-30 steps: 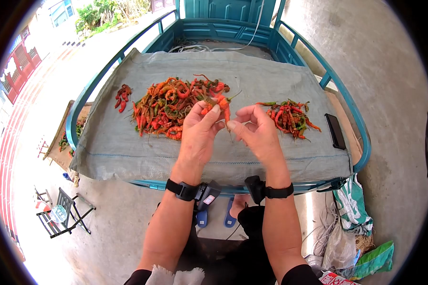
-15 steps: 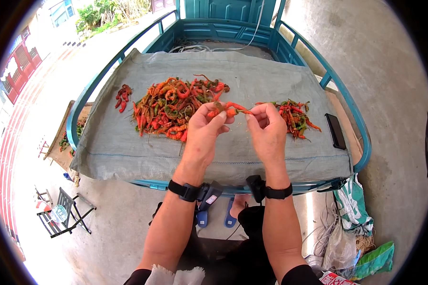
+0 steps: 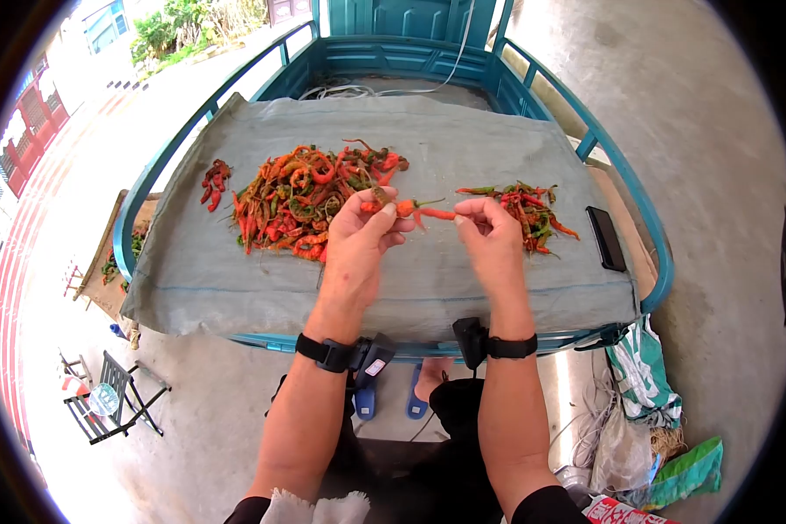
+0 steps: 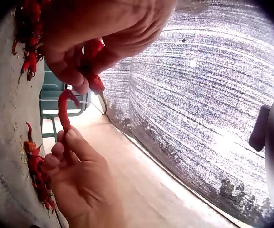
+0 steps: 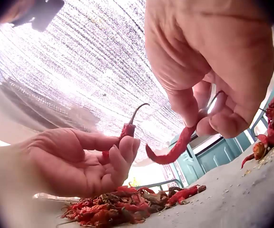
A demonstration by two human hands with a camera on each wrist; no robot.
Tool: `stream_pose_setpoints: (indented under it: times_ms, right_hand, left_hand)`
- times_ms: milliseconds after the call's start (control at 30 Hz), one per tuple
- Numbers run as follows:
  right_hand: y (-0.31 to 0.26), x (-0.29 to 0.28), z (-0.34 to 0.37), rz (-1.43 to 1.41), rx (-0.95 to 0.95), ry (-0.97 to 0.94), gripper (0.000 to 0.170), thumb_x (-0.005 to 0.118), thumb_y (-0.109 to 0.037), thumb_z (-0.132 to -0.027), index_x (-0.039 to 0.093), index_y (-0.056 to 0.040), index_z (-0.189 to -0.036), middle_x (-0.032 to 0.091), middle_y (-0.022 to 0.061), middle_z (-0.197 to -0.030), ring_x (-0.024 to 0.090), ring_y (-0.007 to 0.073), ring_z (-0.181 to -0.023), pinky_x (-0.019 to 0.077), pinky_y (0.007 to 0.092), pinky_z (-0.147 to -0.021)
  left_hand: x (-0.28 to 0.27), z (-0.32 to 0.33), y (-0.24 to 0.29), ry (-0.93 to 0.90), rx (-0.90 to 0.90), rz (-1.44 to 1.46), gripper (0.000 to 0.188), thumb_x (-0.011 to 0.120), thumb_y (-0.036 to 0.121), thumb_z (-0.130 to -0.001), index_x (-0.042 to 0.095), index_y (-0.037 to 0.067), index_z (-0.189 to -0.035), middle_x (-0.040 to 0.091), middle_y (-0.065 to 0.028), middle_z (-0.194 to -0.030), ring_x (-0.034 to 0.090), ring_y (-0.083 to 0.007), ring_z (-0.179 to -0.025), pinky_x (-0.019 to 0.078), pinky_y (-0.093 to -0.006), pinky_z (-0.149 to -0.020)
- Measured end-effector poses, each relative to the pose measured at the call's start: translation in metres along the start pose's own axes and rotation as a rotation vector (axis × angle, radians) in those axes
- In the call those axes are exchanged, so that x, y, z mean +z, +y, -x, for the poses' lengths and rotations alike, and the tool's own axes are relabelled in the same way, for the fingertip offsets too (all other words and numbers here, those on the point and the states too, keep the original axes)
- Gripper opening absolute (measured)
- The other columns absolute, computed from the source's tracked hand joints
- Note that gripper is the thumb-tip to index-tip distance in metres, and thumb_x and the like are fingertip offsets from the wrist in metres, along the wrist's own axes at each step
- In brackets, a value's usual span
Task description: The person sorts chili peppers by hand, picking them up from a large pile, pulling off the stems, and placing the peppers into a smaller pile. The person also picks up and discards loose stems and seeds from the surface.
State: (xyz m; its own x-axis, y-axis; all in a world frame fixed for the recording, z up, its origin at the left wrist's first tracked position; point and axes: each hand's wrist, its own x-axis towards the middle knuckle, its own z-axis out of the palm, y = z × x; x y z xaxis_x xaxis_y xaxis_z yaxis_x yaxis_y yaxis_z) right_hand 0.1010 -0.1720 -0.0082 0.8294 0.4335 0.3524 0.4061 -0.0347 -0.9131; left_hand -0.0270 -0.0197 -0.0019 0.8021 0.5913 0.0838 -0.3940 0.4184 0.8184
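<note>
Over the grey cloth [image 3: 428, 301], my left hand [image 3: 358, 236] holds red chili peppers [image 3: 403, 208] between thumb and fingers. One of them points its thin stem out past the fingertips, plain in the right wrist view. With thumb and fingertips, my right hand [image 3: 492, 249] pinches a curved red chili pepper [image 5: 172, 151] at its stem end. Its free tip points toward the left hand, and both wrist views show a gap there. Behind the left hand lies a large pile of red and greenish chilies [image 3: 279, 205]; a smaller chili pile [image 3: 537, 214] is just beyond the right hand.
A few dark red chilies [image 3: 216, 183] lie at the cloth's left side. Near its right edge rests a black phone [image 3: 605, 237]. Teal rails [image 3: 624, 157] flank the cart bed. Below left stands a folding stool [image 3: 113, 397]; sacks [image 3: 644, 375] lie on the floor at right.
My right hand first had its fingers near the chilies in the left hand, then took one by its end and moved right. That chili now shows apart from the left hand's. The head view has shifted slightly.
</note>
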Motion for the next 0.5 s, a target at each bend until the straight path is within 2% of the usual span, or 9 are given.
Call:
stream_pose_setpoints:
  times_ms: [100, 200, 300, 433, 500]
  right_hand:
    - [0.0, 0.0, 0.0, 0.014, 0.017, -0.056, 0.011, 0.072, -0.005, -0.091, 0.069, 0.0001, -0.1, 0.072, 0.0048, -0.087, 0.066, 0.0116, -0.078, 0.0517, 0.0277, -0.07]
    - [-0.006, -0.006, 0.0, -0.027, 0.062, -0.023, 0.011, 0.073, -0.007, -0.091, 0.068, 0.001, -0.098, 0.071, 0.0052, -0.085, 0.066, 0.0116, -0.076, 0.0522, 0.0274, -0.068]
    - [0.004, -0.021, -0.007, 0.006, 0.015, 0.071, 0.013, 0.074, -0.008, -0.092, 0.067, 0.0016, -0.095, 0.071, 0.0047, -0.085, 0.065, 0.0103, -0.074, 0.0521, 0.0267, -0.065]
    - [0.005, -0.042, -0.013, -0.075, 0.07, 0.231, 0.01, 0.072, -0.01, -0.095, 0.067, -0.0008, -0.097, 0.068, 0.0018, -0.083, 0.061, 0.0084, -0.071, 0.0498, 0.0258, -0.062]
    - [0.005, -0.048, -0.015, -0.101, 0.057, 0.325, 0.008, 0.07, -0.009, -0.097, 0.068, -0.0027, -0.1, 0.066, 0.0005, -0.082, 0.057, 0.0065, -0.068, 0.046, 0.0239, -0.057]
  left_hand:
    - [0.0, 0.0, 0.001, 0.023, 0.002, 0.005, 0.022, 0.065, 0.01, -0.103, 0.064, 0.004, -0.125, 0.072, -0.0075, -0.109, 0.073, -0.0173, -0.092, 0.0553, -0.0278, -0.077]
    - [-0.003, 0.0, -0.001, 0.014, -0.007, 0.003, 0.021, 0.067, 0.012, -0.103, 0.065, 0.005, -0.123, 0.073, -0.0076, -0.108, 0.073, -0.0168, -0.091, 0.0555, -0.0275, -0.076]
    - [-0.004, -0.002, -0.002, -0.006, -0.012, -0.002, 0.021, 0.069, 0.015, -0.103, 0.066, 0.005, -0.122, 0.074, -0.0075, -0.109, 0.073, -0.0161, -0.091, 0.0556, -0.0274, -0.076]
    - [-0.002, 0.0, -0.001, -0.018, -0.015, -0.008, 0.019, 0.069, 0.017, -0.103, 0.066, 0.006, -0.118, 0.075, -0.0074, -0.109, 0.072, -0.0151, -0.089, 0.0554, -0.027, -0.075]
    - [0.001, 0.001, 0.002, -0.009, -0.032, -0.019, 0.017, 0.069, 0.018, -0.104, 0.066, 0.006, -0.116, 0.075, -0.0075, -0.109, 0.072, -0.0146, -0.088, 0.0553, -0.0266, -0.075]
